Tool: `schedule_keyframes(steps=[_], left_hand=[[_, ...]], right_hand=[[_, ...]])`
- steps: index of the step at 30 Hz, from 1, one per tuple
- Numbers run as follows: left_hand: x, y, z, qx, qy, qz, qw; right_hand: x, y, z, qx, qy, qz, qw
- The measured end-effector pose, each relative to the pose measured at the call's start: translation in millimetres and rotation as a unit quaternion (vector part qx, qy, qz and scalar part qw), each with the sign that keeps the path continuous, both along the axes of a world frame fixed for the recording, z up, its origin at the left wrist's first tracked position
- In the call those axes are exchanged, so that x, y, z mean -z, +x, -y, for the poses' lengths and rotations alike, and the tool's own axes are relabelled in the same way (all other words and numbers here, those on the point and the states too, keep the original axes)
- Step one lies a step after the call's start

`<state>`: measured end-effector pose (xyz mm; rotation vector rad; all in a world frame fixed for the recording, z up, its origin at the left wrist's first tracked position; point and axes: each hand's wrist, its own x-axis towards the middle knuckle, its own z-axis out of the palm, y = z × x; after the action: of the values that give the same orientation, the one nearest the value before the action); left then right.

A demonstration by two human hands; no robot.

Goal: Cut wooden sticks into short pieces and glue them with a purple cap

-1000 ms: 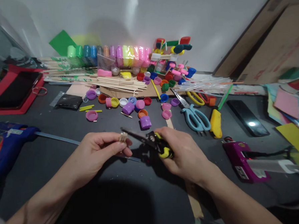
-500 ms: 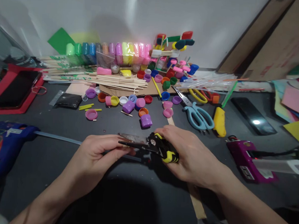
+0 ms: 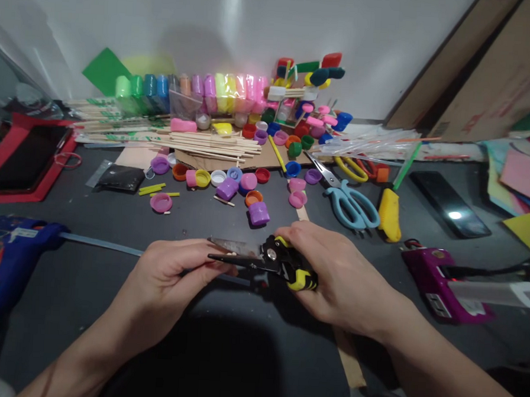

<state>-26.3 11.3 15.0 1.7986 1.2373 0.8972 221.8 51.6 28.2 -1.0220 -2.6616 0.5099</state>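
Note:
My right hand (image 3: pixel 336 279) is closed around the handles of black-and-yellow cutting pliers (image 3: pixel 271 255). Their long, pointed jaws are parted and aim left at my left fingertips. Thumb and forefinger of my left hand (image 3: pixel 176 277) are pinched together, touching or close beside the jaws. A tiny pale tip, like a stick end, shows between the jaws at those fingers; the rest of what they pinch is hidden. Beyond the hands lie a purple bottle cap (image 3: pixel 259 213), an orange cap (image 3: pixel 254 198) and several other coloured caps.
A blue glue gun (image 3: pixel 22 263) with a long glue stick (image 3: pixel 103 243) lies left. Blue scissors (image 3: pixel 353 206), a yellow cutter (image 3: pixel 389 215), a phone (image 3: pixel 450 205) and a purple device (image 3: pixel 442 285) are on the right. Wooden sticks (image 3: pixel 214 146) and clay packs (image 3: pixel 226 94) line the back.
Both hands stay almost in place. The pliers' lower jaw sits slightly lower at the left fingertips, and the pale tip shows a little more clearly between the jaws.

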Motion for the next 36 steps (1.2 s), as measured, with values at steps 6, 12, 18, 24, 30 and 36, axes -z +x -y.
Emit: schedule_keyframes(steps=[6, 12, 18, 24, 30, 36], left_hand=[[3.1, 2.9, 0.1, -0.008, -0.032, 0.017, 0.999], [2.3, 0.6, 0.6, -0.024, -0.072, 0.03, 0.997], [1.7, -1.8, 2.4, -0.044, -0.121, 0.083, 0.988], [1.8, 3.2, 0.9, -0.05, -0.214, 0.204, 0.954], [8.3, 6.2, -4.1, -0.093, -0.269, 0.37, 0.884], [15.6, 3.4, -9.9, -0.162, -0.133, 0.235, 0.949]], right_hand=[[2.8, 0.4, 1.1, 0.009, 0.049, 0.022, 0.999], [6.6, 0.2, 0.6, 0.025, 0.102, 0.016, 0.994], [6.1, 2.9, -6.3, 0.087, 0.062, 0.074, 0.992], [7.9, -0.1, -11.3, 0.068, -0.012, 0.188, 0.98], [13.1, -0.3, -12.8, 0.07, 0.006, 0.201, 0.977], [22.7, 2.1, -13.2, 0.064, 0.096, 0.213, 0.97]])
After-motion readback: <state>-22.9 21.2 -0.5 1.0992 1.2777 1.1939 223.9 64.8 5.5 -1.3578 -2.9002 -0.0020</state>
